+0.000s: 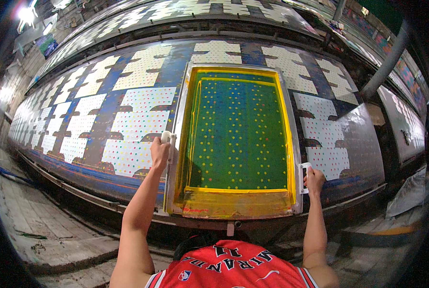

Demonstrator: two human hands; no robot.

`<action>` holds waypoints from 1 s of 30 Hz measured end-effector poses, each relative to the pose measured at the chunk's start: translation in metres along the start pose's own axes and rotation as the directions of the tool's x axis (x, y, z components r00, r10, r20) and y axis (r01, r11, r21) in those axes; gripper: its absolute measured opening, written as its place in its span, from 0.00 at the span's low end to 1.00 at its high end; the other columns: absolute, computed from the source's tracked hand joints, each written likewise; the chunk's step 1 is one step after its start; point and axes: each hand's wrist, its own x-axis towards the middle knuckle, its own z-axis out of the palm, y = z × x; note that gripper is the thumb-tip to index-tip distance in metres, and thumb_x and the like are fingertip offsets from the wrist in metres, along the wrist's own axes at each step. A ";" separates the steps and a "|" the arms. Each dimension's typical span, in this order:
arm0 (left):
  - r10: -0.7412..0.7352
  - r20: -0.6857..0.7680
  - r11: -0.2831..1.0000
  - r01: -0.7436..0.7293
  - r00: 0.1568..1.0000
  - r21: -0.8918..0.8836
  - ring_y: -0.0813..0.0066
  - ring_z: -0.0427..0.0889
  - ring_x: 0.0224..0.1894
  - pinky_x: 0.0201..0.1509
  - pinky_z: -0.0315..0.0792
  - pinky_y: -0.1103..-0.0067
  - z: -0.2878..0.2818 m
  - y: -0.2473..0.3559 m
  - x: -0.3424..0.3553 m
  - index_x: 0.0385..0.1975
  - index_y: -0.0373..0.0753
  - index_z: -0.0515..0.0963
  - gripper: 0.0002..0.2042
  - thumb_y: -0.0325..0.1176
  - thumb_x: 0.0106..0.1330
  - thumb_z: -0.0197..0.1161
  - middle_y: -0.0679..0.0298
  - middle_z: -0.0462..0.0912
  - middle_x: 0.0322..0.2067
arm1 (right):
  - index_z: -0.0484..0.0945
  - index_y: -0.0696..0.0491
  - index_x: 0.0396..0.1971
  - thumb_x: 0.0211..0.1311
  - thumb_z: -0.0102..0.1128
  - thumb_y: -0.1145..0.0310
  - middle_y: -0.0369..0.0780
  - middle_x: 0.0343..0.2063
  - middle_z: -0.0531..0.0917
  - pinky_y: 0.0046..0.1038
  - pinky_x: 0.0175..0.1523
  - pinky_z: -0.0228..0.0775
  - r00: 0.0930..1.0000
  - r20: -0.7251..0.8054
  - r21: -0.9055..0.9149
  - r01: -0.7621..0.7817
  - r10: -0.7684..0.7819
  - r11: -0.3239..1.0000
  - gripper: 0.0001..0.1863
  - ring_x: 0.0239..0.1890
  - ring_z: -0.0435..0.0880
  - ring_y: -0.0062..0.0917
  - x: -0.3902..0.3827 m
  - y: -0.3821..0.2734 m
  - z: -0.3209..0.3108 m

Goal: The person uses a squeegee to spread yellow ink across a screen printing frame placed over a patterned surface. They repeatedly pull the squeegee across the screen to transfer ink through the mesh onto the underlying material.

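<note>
A large screen-printing frame lies on the long printing table in front of me. Its green mesh carries rows of yellow dots, with yellow ink along the inner edges. My left hand is closed round the white handle on the frame's left side. On the right side, my right hand grips another white handle. White cut fabric pieces with coloured dots lie flat on both sides of the frame; whatever lies under the mesh is hidden.
A rail runs along the table's near edge. Behind stands another table with more dotted pieces. A grey post rises at the right, with a clear plastic sheet below it. Wooden boards cover the floor at left.
</note>
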 end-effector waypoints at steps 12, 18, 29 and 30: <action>0.010 0.054 0.997 -0.014 0.999 0.075 0.66 0.81 0.33 0.35 0.75 0.71 0.007 -0.010 0.005 0.42 0.30 0.76 0.15 0.26 0.54 0.62 0.55 0.81 0.32 | 0.81 0.58 0.41 0.67 0.60 0.62 0.52 0.43 0.82 0.45 0.52 0.73 0.995 -0.012 -0.537 0.074 -0.096 0.840 0.14 0.51 0.81 0.48 -0.014 -0.022 -0.001; -0.034 0.105 0.991 0.020 0.994 0.130 0.57 0.83 0.27 0.26 0.76 0.66 0.003 0.005 0.002 0.38 0.28 0.73 0.12 0.27 0.57 0.59 0.47 0.81 0.30 | 0.77 0.57 0.49 0.49 0.77 0.56 0.50 0.49 0.79 0.43 0.61 0.71 0.502 0.525 0.086 0.772 -0.687 0.630 0.31 0.54 0.78 0.46 -0.112 -0.092 0.008; 0.078 0.097 0.968 -0.098 0.992 0.230 0.49 0.84 0.30 0.31 0.76 0.62 0.000 0.011 -0.005 0.38 0.26 0.73 0.12 0.28 0.57 0.57 0.43 0.82 0.30 | 0.75 0.58 0.44 0.40 0.67 0.70 0.45 0.41 0.79 0.36 0.53 0.76 0.087 0.778 0.030 0.984 -0.622 0.175 0.25 0.46 0.80 0.40 -0.167 -0.109 0.041; 0.098 0.089 0.973 -0.115 0.991 0.201 0.49 0.84 0.31 0.32 0.77 0.62 0.000 0.009 -0.003 0.38 0.26 0.73 0.12 0.27 0.57 0.57 0.42 0.82 0.31 | 0.75 0.58 0.42 0.42 0.66 0.70 0.45 0.40 0.79 0.37 0.51 0.77 0.074 0.750 0.025 0.990 -0.657 0.140 0.23 0.44 0.81 0.40 -0.168 -0.108 0.041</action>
